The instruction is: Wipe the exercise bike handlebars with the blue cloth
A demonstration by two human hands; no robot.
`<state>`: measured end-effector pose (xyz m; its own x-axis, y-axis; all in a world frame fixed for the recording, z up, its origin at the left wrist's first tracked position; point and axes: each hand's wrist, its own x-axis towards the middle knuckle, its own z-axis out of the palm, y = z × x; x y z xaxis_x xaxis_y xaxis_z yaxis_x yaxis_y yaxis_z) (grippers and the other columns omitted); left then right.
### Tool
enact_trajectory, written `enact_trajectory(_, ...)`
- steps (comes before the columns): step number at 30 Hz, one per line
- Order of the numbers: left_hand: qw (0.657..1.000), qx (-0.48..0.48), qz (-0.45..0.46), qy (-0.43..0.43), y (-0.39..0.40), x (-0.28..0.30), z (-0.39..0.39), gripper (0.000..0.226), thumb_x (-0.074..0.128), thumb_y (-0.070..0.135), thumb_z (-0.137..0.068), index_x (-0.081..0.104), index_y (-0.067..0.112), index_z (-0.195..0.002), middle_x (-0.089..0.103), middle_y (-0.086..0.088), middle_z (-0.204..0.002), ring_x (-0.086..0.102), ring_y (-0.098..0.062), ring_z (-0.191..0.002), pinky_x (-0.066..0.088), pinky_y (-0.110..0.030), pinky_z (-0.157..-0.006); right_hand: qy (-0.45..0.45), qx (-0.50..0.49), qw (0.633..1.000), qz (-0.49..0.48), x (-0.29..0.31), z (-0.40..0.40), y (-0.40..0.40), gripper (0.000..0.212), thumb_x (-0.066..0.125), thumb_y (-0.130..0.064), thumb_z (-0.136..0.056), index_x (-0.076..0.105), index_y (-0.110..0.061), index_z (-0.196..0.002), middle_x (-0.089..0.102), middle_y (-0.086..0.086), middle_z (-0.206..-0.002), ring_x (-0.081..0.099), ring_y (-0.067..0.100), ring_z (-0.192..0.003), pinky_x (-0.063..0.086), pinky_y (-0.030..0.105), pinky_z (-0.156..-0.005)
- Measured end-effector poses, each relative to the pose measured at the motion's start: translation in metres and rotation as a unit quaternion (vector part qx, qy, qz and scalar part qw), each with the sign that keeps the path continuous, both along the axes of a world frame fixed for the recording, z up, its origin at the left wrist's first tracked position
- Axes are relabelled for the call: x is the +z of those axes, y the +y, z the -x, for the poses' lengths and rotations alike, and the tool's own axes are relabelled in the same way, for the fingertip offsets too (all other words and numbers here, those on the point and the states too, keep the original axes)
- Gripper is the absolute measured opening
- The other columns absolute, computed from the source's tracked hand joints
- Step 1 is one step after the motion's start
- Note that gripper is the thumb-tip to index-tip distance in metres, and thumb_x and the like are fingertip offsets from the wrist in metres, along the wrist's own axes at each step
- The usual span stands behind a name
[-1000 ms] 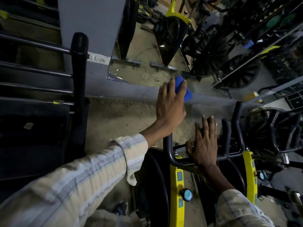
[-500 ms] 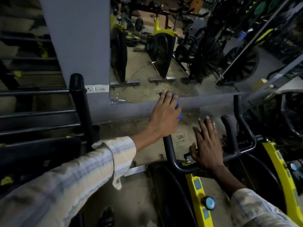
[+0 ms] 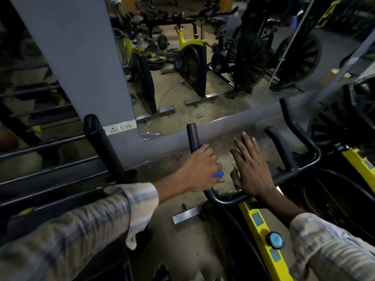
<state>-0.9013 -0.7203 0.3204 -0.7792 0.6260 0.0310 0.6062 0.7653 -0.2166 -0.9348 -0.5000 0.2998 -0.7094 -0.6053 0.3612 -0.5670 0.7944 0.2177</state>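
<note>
- Gripping the left horn of the handlebars (image 3: 288, 175), your left hand (image 3: 199, 169) is curled tight round the bar with the blue cloth (image 3: 279, 175) pressed under the palm.
- Cloth: one; only a small blue scrap pokes out at the thumb side, rest hidden by the hand.
- Your right hand (image 3: 251, 169) lies flat, fingers spread and apart, clamped on nothing; palm heel sits on the handlebar's centre, fingertips pointing away from you toward the wall.
- Two hands in view, both in striped sleeves, just beside each other, not touching.
- Left horn's long axis runs away from you and upward, tip clear above your left fist; at the lower end it bends right into the cross section under your right hand.
- Horns counted: three upright ends visible — the one you hold, a short inner one right of your right hand, a taller outer one further right.
- Yellow frame (image 3: 258, 230) drops from the handlebar centre toward you, carrying one round blue-faced knob (image 3: 275, 240).
- Second yellow bike frame (image 3: 363, 165) at far right, partly cut off.
- Black railing post (image 3: 101, 145) stands well left of your left hand.
- Mirror (image 3: 203, 67) ahead on the grey wall reflects several bikes; exact count unclear.
</note>
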Motion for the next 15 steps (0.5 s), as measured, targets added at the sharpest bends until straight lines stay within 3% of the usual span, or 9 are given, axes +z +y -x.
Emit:
enact_trajectory(7, 0.995, 0.088, -0.050, 0.011, 0.013, -0.009, -0.022, 0.064, 0.042, 0.062, -0.101, 0.072, 0.012, -0.127, 0.071, -0.014, -0.121, 0.056, -0.037, -0.127, 0.026, -0.055, -0.127, -0.016, -0.017, 0.999, -0.038, 0.002, -0.002, -0.001, 0.065, 0.051, -0.029, -0.082, 0.060, -0.001, -0.140, 0.027, 0.021, -0.172, 0.003, 0.039, -0.166, 0.014, 0.058, -0.133)
enact_trajectory(12, 0.993, 0.027, -0.115, 0.019, 0.033, -0.033, -0.065, 0.058, 0.044, 0.062, -0.104, 0.073, 0.015, -0.120, 0.071, -0.011, -0.119, 0.059, -0.033, -0.119, 0.034, -0.053, -0.121, -0.012, -0.007, 1.000, -0.016, 0.003, -0.001, 0.001, 0.061, 0.057, -0.024, -0.078, 0.061, -0.002, -0.135, 0.032, 0.020, -0.170, 0.006, 0.038, -0.166, 0.010, 0.055, -0.134)
enact_trajectory(15, 0.990, 0.074, -0.117, 0.029, 0.037, -0.033, -0.070, 0.061, 0.038, 0.061, -0.106, 0.070, 0.013, -0.126, 0.068, -0.013, -0.127, 0.057, -0.035, -0.125, 0.033, -0.055, -0.123, -0.019, -0.005, 1.000, -0.014, 0.002, -0.001, 0.003, 0.061, 0.058, -0.025, -0.080, 0.059, -0.004, -0.138, 0.031, 0.019, -0.170, 0.004, 0.036, -0.166, 0.007, 0.054, -0.135)
